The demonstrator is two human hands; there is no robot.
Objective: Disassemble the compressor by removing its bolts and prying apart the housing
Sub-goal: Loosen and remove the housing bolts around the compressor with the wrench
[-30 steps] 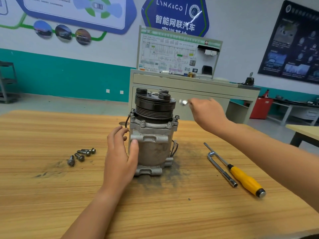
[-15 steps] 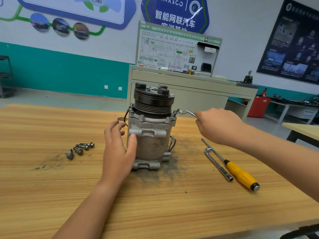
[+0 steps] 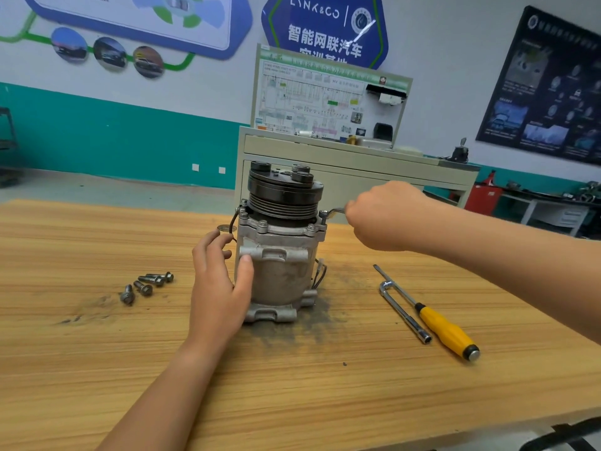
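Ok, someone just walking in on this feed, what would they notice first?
The grey compressor standing upright in the middle of the table, with the left hand gripping its side and the right hand holding a small wrench on a bolt at its upper right rim. Next, a few loose bolts lie to its left, and a yellow-handled screwdriver beside a bent socket wrench to its right.

An automotive training workshop: wall posters [image 3: 549, 89], wiring trainer board [image 3: 328, 99], workbench [image 3: 97, 353].

One head-worn wide-angle view, facing forward and down, near the compressor [image 3: 279, 278] on the table [image 3: 97, 353]; wall [image 3: 455, 60] behind
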